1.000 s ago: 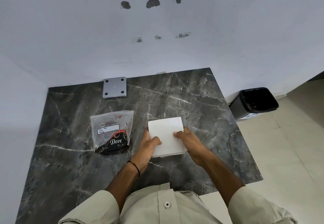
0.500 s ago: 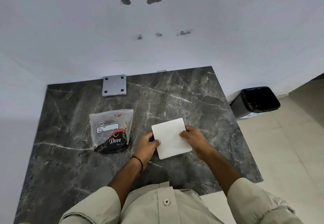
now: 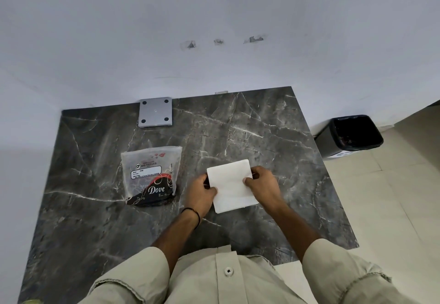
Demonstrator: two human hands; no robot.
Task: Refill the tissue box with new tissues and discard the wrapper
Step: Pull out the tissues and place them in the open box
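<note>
Marble counter [image 3: 273, 137]: tissue stack [image 3: 232, 186] pinched between left hand [image 3: 199, 193], right hand [image 3: 263, 186].

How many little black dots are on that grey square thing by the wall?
4, one at each corner of the grey square: far-left dot, far-right dot, near-left dot, near-right dot. None seems hidden.

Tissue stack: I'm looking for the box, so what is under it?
Only the marble counter shows around the tissue stack, which the left hand and right hand grip at its sides. Whatever lies directly beneath is covered by the stack and hands.
</note>
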